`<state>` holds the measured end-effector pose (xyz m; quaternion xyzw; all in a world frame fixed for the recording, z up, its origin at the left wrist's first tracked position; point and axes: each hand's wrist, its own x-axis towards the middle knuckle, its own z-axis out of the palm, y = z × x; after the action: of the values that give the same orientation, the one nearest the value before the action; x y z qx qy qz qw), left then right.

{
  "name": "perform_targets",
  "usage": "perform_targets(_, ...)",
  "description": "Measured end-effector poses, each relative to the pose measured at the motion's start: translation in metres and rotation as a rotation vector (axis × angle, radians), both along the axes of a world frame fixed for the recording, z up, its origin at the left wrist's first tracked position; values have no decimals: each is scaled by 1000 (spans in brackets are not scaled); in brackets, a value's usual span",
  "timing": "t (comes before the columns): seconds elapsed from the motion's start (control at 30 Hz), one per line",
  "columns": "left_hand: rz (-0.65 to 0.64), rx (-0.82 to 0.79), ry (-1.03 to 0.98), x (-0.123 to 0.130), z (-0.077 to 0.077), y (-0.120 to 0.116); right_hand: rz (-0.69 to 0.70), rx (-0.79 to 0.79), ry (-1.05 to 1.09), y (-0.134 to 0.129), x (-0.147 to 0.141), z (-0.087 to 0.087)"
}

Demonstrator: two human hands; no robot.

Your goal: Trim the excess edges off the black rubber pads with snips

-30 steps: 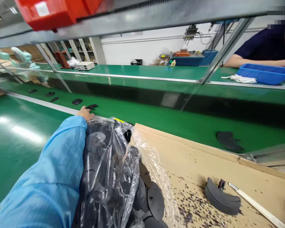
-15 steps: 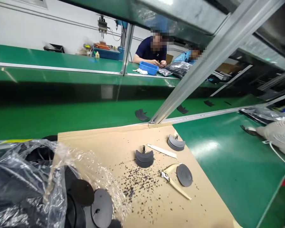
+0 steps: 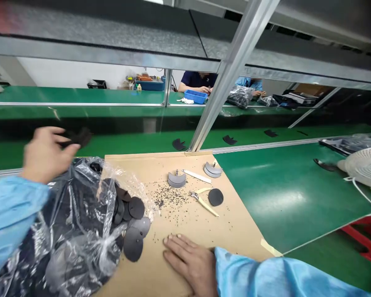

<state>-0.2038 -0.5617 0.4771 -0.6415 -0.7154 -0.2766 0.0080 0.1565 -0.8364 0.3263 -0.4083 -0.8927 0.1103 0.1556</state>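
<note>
At the left, my left hand (image 3: 48,154) is raised above a clear plastic bag (image 3: 80,231), pinching a dark, curved-looking piece (image 3: 82,137) smeared by motion. My right hand (image 3: 193,264) lies flat on the cardboard sheet (image 3: 235,231), fingers stretched out, holding nothing. Black round discs (image 3: 133,244) spill from the bag's mouth onto the cardboard. Farther up lie cutting pliers with cream handles (image 3: 207,206), one dark disc (image 3: 215,197), a white strip (image 3: 197,176) and two grey curved blocks, one at the middle (image 3: 177,180) and one to its right (image 3: 213,169). Small black scraps (image 3: 170,196) are scattered nearby.
Beyond the cardboard runs a green belt (image 3: 136,142) carrying several dark curved pieces (image 3: 229,140). A slanted metal post (image 3: 216,99) rises at its near edge. A white fan (image 3: 366,167) stands at the right. Two people sit across, near a blue bin (image 3: 196,96).
Both my hands have come into view, the left with a dark piece, the right flat on the cardboard. The view has tilted and shifted, and more of the plastic bag shows.
</note>
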Motion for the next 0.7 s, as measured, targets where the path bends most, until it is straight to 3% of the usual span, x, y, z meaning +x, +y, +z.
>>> perform_targets(0.13,-447,13,127,76,-6,-51,-133,-97,-45,3,0,4)
perform_targets(0.23,-698,-63,-36,134,-22,-93,-279,-114,-16,5,-1,6)
perform_targets(0.33,-782,-108,-193,180,-51,-139,-369,-76,183,3,3,5)
perform_targets(0.5,-832,33,-169,232,-106,-210,-495,-96,916,1,16,-5)
perform_targets(0.6,-808,120,-114,250,-123,-242,-515,-228,1198,6,19,-9)
perform_targets(0.7,-839,138,-155,253,-126,-262,-568,-260,1257,11,22,-9)
